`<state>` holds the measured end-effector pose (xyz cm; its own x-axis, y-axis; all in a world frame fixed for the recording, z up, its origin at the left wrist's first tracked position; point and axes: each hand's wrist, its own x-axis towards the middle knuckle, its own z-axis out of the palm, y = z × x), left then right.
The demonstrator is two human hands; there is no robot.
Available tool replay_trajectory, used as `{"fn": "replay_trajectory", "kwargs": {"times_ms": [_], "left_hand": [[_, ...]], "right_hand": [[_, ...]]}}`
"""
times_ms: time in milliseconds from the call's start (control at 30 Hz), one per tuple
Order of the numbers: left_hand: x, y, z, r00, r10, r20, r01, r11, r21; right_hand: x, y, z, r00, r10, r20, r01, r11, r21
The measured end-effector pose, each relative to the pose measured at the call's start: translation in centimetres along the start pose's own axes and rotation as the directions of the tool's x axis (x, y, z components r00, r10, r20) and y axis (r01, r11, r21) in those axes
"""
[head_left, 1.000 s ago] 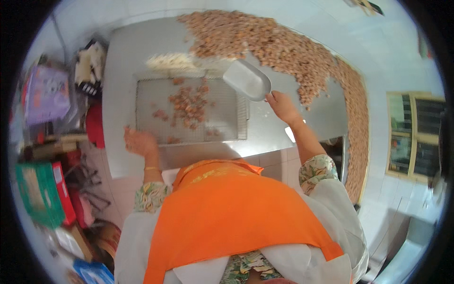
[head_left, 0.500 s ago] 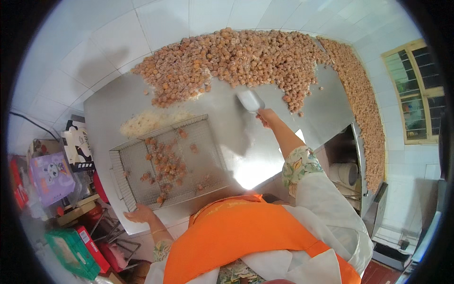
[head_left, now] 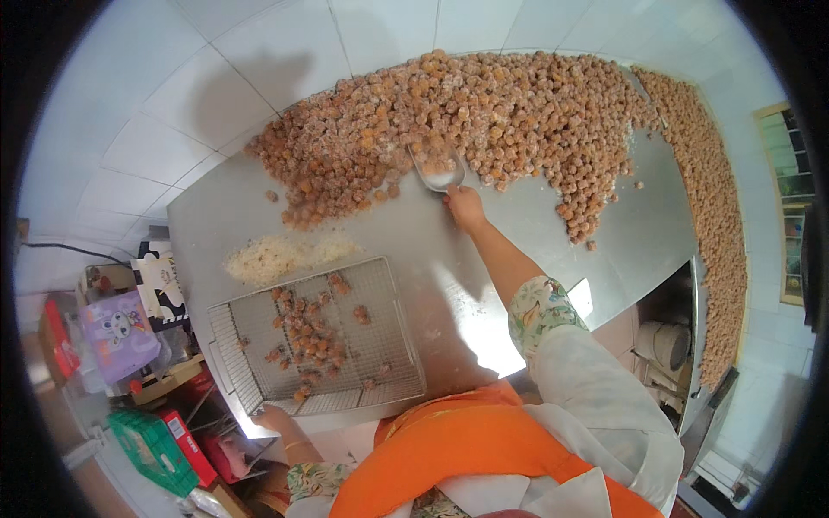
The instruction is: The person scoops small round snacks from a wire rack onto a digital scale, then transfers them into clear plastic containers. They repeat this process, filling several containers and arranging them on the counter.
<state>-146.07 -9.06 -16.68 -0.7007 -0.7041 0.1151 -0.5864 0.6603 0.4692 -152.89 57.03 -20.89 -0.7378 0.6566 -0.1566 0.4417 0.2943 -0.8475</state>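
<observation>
My right hand [head_left: 465, 207] is closed round the handle of a metal scoop [head_left: 441, 180]. The scoop's mouth is pushed into the front edge of a wide heap of round brown, white-dusted pieces [head_left: 509, 108], and some of them lie in it. At the near left corner of a wire mesh basket [head_left: 406, 345], my left hand [head_left: 275, 420] is closed on the rim, its fingertips partly hidden. Several of the brown pieces [head_left: 311, 332] lie scattered on the mesh floor.
The steel table [head_left: 553, 276] carries a patch of pale crumbs [head_left: 276, 259] behind the basket. Another strip of brown pieces [head_left: 712, 216] runs along the right wall. Boxes and a green crate [head_left: 151, 449] stand at the left. Tiled wall [head_left: 259, 34] rises behind.
My right hand has pushed the scoop forward into the heap, and pieces now lie in it. My left hand stays at the basket's corner. The whole view has shifted slightly.
</observation>
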Motion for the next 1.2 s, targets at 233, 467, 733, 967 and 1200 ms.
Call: {"fn": "replay_trajectory", "kwargs": {"times_ms": [233, 467, 733, 967, 1200], "left_hand": [[-0.4, 3.0, 0.4, 0.993, -0.118, -0.009, 0.118, 0.993, 0.002], [-0.9, 2.3, 0.6, 0.996, 0.006, -0.085, -0.01, 0.999, -0.047], [-1.8, 1.7, 2.7, 0.999, 0.017, -0.027, -0.021, 0.991, -0.134], [-4.2, 8.5, -1.4, 0.992, 0.051, 0.116, -0.008, 0.938, -0.345], [-2.8, 11.7, -5.8, 0.949, 0.315, 0.036, -0.307, 0.942, -0.137]], "right_hand": [[0.5, -2.3, -2.6, 0.995, 0.031, -0.1, -0.036, 0.998, -0.049], [-3.7, -4.5, -4.9, 1.0, -0.001, 0.012, 0.0, 0.999, 0.036], [-14.0, -12.8, -10.2, 0.959, 0.055, 0.28, -0.049, 0.998, -0.03], [-22.5, -20.6, -9.6, 0.81, 0.164, 0.564, 0.094, 0.912, -0.4], [-26.2, -27.4, -5.3, 0.874, 0.045, 0.484, 0.395, 0.514, -0.761]]}}
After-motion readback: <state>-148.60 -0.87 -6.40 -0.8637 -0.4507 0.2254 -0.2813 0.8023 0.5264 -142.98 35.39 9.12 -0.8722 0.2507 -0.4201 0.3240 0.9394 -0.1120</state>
